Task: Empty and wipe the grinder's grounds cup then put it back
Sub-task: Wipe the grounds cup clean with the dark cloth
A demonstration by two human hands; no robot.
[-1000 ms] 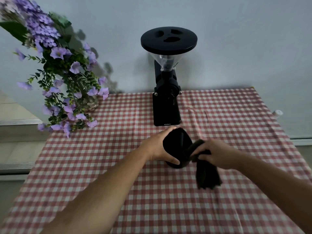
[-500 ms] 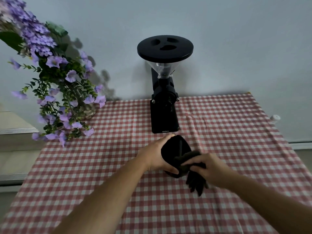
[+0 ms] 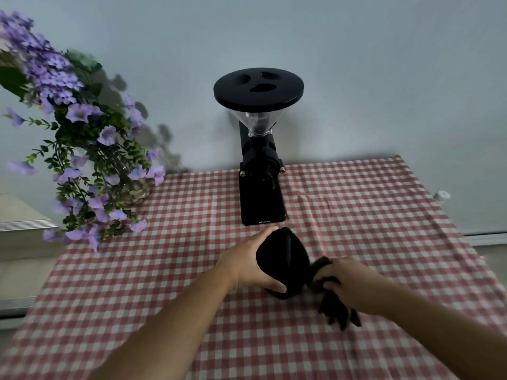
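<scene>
Counting one grinder (image 3: 260, 171) upright at the back of the checked surface (image 3: 164, 270), one black cup (image 3: 284, 259), one dark cloth (image 3: 336, 311), one bunch of purple flowers (image 3: 82, 149) at the left, two hands. Gripping the cup with the left hand (image 3: 247, 266), fingers curled over the far rim, thumb hooked under the near edge, tilting its mouth toward the camera, just in front of the grinder. Clutching the bunched cloth in the right hand (image 3: 347, 281), fist closed, holding it against the cup's right side, loose end dangling toward the surface.
</scene>
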